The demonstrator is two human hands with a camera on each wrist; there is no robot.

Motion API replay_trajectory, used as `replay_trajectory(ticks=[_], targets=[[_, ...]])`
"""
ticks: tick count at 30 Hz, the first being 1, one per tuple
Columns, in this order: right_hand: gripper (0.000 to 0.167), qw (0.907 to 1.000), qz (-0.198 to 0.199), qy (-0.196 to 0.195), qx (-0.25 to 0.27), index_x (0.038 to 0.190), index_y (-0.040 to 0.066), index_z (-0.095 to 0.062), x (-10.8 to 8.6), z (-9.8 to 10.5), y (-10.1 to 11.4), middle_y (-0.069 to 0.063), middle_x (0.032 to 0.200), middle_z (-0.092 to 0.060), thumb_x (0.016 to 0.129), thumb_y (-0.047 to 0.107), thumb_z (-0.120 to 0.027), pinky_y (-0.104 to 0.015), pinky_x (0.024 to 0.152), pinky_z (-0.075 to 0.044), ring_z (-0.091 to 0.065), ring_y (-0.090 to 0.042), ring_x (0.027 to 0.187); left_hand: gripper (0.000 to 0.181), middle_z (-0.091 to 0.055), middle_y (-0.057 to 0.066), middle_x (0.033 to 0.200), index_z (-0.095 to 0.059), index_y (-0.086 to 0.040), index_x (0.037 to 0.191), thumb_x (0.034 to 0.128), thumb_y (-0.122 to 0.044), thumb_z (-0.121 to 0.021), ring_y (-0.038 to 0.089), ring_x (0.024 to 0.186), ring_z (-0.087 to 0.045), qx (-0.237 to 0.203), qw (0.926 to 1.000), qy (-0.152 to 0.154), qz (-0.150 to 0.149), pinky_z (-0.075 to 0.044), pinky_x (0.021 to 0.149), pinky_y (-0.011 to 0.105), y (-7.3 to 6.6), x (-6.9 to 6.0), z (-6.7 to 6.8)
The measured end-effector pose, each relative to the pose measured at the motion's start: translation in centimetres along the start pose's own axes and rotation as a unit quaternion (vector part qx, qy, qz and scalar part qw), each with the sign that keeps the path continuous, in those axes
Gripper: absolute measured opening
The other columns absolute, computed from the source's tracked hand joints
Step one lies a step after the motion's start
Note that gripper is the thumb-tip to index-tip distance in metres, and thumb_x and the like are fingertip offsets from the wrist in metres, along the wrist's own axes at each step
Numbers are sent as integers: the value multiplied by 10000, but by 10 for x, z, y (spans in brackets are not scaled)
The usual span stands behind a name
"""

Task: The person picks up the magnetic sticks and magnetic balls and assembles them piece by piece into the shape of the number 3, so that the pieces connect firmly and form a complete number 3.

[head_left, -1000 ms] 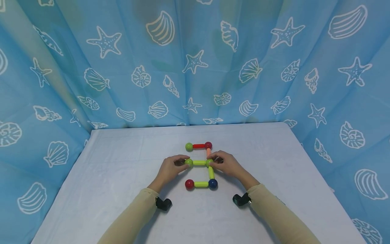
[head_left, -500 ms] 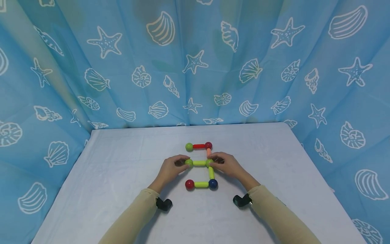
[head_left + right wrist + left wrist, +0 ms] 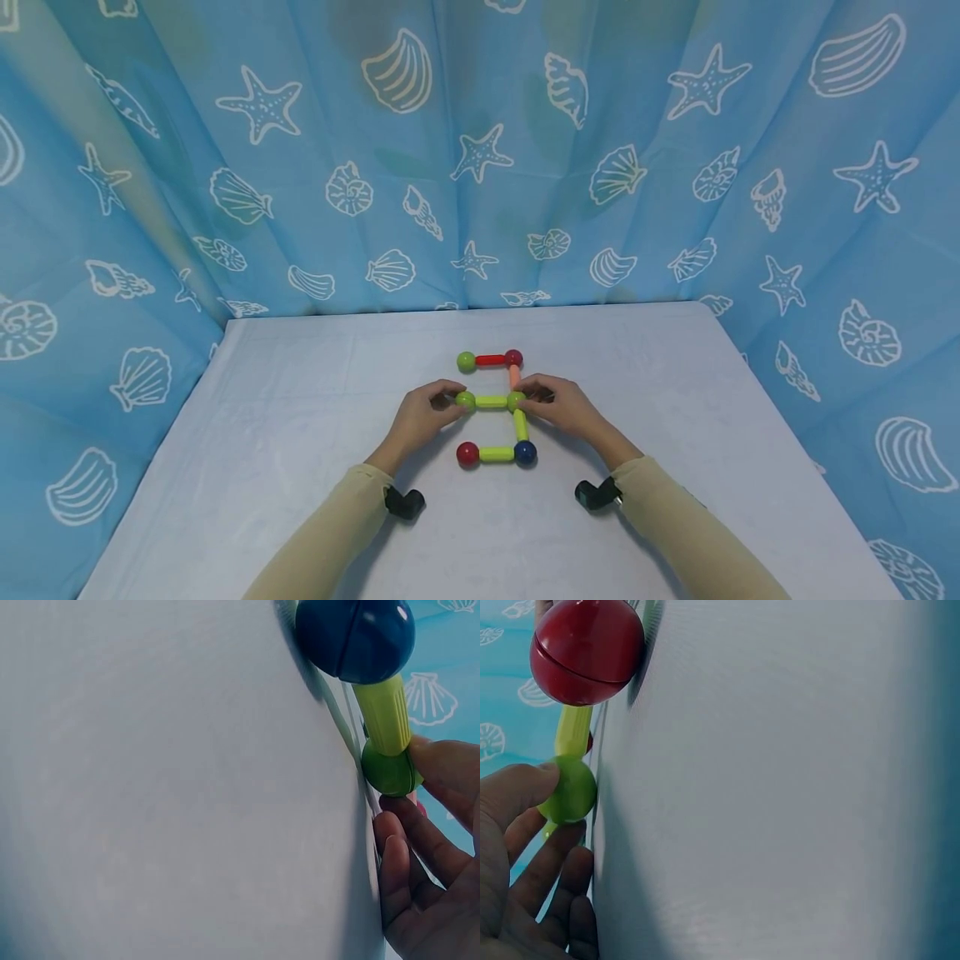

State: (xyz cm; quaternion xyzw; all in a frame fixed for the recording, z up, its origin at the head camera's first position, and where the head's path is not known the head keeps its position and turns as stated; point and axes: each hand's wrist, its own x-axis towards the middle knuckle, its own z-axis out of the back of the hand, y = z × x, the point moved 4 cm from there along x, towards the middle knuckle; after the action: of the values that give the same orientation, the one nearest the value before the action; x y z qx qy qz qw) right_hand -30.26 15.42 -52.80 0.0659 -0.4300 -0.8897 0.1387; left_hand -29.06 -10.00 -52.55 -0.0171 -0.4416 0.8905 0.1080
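Note:
A flat figure of magnetic balls and rods lies on the white table. My left hand (image 3: 416,418) pinches the green ball (image 3: 466,402) at the left end of the middle yellow-green rod (image 3: 491,402). At that rod's other end, the fingers of my right hand (image 3: 564,407) pinch a second green ball (image 3: 516,402). A salmon rod (image 3: 514,377) runs from there to a dark red ball (image 3: 513,357), joined by a red rod (image 3: 491,360) to another green ball (image 3: 466,362). Nearer me, a yellow-green rod (image 3: 521,426) meets the blue ball (image 3: 356,634); a further rod (image 3: 497,454) links it to a red ball (image 3: 589,649).
The white-covered table (image 3: 315,358) spreads out on all sides of the figure. Behind it and along both sides hangs a blue curtain (image 3: 495,208) printed with shells and starfish. Each wrist carries a small black camera mount, such as the left mount (image 3: 405,504).

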Motion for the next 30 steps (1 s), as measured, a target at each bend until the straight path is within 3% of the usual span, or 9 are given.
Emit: replay_trajectory(ticks=[30], targets=[[304,9993,-279,-79,-253,1232,261,-715,3,-13,9,79,1087,-691,932,271,-758,-358,897,-531,-602,-151,971,310,-708,-21,1121,-721,-179,1210,906,-184,-784,157,1008,-651,-27,10000,-78,33,-536,911,375,6,-9,12]])
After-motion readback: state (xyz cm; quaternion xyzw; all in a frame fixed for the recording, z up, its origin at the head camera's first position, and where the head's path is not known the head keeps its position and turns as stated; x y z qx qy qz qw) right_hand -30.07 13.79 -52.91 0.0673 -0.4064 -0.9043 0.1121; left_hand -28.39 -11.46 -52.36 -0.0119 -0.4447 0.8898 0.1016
